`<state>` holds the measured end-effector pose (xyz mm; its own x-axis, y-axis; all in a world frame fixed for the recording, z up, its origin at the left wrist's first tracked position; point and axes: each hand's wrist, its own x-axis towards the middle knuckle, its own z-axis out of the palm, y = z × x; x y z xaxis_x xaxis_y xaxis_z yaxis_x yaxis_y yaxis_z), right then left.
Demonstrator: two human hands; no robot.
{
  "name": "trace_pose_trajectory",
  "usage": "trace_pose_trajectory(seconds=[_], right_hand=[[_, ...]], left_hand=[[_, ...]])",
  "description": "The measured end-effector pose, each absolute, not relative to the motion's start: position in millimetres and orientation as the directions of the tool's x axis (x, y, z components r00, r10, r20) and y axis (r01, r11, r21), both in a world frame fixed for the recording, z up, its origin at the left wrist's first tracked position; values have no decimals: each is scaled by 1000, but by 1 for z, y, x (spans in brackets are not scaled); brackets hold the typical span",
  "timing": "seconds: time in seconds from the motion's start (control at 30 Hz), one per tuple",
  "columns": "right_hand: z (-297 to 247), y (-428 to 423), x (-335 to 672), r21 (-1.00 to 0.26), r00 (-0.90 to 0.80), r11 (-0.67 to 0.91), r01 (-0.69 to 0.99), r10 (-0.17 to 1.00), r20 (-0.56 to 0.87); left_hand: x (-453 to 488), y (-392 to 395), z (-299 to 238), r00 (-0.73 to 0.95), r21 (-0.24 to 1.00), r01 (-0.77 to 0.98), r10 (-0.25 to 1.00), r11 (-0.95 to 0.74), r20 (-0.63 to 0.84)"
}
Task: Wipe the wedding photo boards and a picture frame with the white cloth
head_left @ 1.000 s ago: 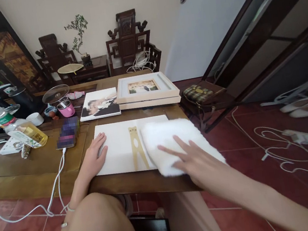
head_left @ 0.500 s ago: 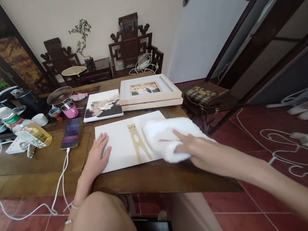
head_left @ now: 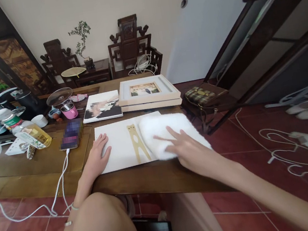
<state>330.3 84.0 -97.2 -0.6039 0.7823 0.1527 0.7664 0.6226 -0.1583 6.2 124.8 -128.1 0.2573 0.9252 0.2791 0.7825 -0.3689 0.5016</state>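
Note:
A white panel (head_left: 119,151) lies flat on the wooden table, near its front edge. On it is a flat tan cat-shaped figure (head_left: 136,143) with two long legs; whether loose or part of the surface, I cannot tell. My left hand (head_left: 98,152) rests flat on the panel's left edge, fingers stretched out. A fluffy white cloth (head_left: 158,128) covers the panel's right part and reaches close to the figure. My right hand (head_left: 183,146) lies on top of this cloth with its fingers spread.
Behind the panel are a photo print (head_left: 101,113) and stacked frames (head_left: 151,98). To the left stand a phone (head_left: 71,133) on a white cable, a pink cup (head_left: 70,111) and a bottle of yellow liquid (head_left: 33,133). A plaid bag (head_left: 201,96) sits on a chair at right.
My right hand's fingers have spread and reach further left over the cloth. The cloth lies flatter, its near edge drawn back from the table front. My left hand stays in place.

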Motion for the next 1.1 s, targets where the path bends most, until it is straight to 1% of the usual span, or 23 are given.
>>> trace_pose_trajectory(seconds=[0.13,0.23,0.3,0.4,0.53,0.63,0.73,0.9,0.97,1.1], right_hand=[[-92,30,341,-173,-670,683,710,730,133],[-80,26,345,-197,-694,695,692,715,81],[-74,44,342,-196,-677,673,714,734,52],[-72,88,332,-142,-629,626,767,777,26],[-78,147,315,-80,-576,579,812,816,58],[-83,161,309,-69,-565,571,818,821,84],[-88,137,309,-62,-574,580,812,813,93],[-95,53,317,-57,-624,640,766,763,169],[-95,29,321,-71,-648,664,744,743,166],[-91,25,328,-131,-672,686,716,728,137]], left_hand=[[5,125,-124,288,501,780,925,-376,247],[4,126,-120,331,498,769,916,-401,226],[3,127,-118,352,496,763,909,-416,220],[2,127,-118,363,488,762,905,-425,222],[2,127,-119,367,496,755,903,-429,223],[1,127,-120,357,504,754,907,-421,223],[2,127,-122,334,506,760,912,-409,237],[3,127,-123,326,506,761,913,-407,245],[3,127,-122,333,502,763,913,-407,234],[3,126,-120,341,496,769,915,-404,215]])
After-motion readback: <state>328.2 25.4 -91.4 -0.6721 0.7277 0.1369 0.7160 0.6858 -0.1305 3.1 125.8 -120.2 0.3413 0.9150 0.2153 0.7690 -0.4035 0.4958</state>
